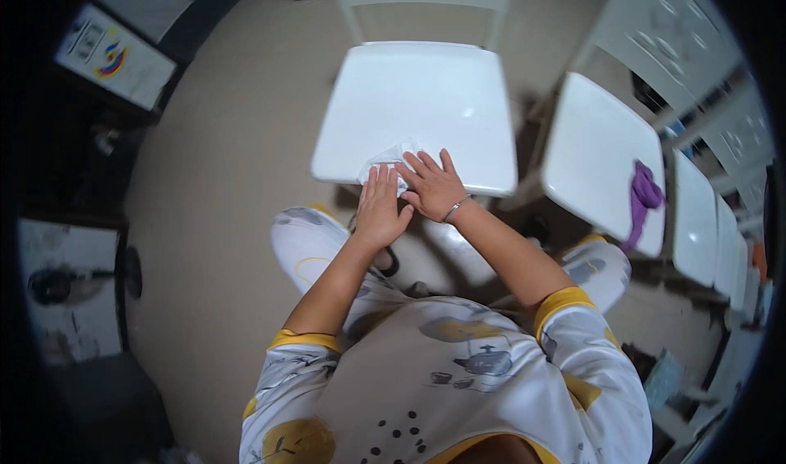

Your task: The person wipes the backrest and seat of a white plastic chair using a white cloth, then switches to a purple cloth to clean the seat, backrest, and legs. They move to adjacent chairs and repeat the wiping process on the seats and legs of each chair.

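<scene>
Beige floor [205,153] is spreading under everything, curving toward the rims. Directly ahead of me, a white chair [417,96] is standing with its backrest on the far side, its glossy seat facing up. To my right, a second white chair [602,153] is standing at an angle, with more white chairs [694,218] lining up beyond it. I am wearing a white shirt [491,398] with grey and yellow prints and yellow cuffs.

Both hands are lying unclenched, palms down, at the near edge of the seat. My left hand [379,212] is keeping its fingers straight and close together; my right hand [434,190] is fanning its fingers. A purple cloth [645,190] is lying bunched on the second chair, one end trailing toward its near edge. A thin white sheet [393,154] is lying creased beneath my fingers, left of centre on the seat; paper or film, I cannot tell. A silvery bracelet [455,209] is circling my right wrist.
</scene>
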`<control>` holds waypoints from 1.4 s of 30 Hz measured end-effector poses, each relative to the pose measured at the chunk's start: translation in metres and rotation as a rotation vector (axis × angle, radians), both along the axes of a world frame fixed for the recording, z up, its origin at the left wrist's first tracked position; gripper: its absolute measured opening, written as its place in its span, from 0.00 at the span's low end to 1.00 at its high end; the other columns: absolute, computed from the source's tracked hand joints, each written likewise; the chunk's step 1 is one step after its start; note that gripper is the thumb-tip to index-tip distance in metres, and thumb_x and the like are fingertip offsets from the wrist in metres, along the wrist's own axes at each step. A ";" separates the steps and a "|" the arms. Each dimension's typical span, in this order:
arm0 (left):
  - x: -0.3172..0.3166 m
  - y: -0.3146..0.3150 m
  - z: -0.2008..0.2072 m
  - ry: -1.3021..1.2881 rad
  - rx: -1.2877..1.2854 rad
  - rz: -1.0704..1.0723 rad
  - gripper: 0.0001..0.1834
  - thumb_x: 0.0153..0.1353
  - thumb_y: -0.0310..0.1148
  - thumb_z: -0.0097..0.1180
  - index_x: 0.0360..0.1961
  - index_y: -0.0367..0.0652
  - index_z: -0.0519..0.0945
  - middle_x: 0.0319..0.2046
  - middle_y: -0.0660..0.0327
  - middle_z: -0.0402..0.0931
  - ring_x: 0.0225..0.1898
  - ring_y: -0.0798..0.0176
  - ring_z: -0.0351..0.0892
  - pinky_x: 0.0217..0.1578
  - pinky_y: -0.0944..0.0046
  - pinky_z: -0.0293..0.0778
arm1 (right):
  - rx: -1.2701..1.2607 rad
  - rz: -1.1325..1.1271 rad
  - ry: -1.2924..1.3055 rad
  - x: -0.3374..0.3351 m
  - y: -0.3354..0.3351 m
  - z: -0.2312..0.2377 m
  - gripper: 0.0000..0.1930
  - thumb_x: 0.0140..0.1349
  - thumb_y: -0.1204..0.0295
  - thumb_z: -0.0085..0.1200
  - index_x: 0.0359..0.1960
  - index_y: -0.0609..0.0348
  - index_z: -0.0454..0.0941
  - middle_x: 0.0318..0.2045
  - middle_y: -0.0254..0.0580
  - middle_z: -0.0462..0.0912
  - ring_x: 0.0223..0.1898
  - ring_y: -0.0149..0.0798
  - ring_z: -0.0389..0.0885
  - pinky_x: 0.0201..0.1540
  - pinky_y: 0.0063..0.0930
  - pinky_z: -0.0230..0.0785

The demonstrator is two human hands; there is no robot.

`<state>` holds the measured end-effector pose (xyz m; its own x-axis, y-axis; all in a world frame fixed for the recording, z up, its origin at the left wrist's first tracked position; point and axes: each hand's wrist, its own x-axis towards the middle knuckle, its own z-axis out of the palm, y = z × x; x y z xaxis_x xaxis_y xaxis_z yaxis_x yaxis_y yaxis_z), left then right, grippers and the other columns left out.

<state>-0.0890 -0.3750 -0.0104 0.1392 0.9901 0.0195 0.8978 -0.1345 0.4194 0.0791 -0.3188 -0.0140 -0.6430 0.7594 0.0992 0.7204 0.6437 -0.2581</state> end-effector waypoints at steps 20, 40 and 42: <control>0.040 0.024 -0.039 -0.133 0.139 -0.049 0.24 0.62 0.35 0.47 0.59 0.40 0.70 0.61 0.49 0.66 0.65 0.44 0.60 0.64 0.47 0.56 | -0.098 -0.408 -0.031 0.139 0.002 -0.012 0.27 0.60 0.60 0.47 0.63 0.45 0.66 0.66 0.38 0.63 0.64 0.44 0.62 0.64 0.45 0.54; 0.071 0.002 -0.025 -0.519 0.385 0.280 0.21 0.61 0.31 0.56 0.54 0.35 0.71 0.56 0.46 0.67 0.58 0.51 0.68 0.56 0.59 0.67 | -0.346 -0.775 0.675 0.144 0.018 -0.019 0.33 0.60 0.53 0.51 0.58 0.69 0.67 0.56 0.62 0.71 0.57 0.55 0.70 0.60 0.39 0.62; 0.060 0.000 -0.032 -0.797 0.288 0.470 0.17 0.61 0.31 0.55 0.50 0.37 0.72 0.48 0.52 0.71 0.51 0.56 0.72 0.49 0.63 0.70 | -0.392 -0.898 0.736 0.139 0.024 -0.008 0.34 0.58 0.50 0.53 0.55 0.70 0.69 0.52 0.63 0.74 0.53 0.56 0.74 0.57 0.39 0.66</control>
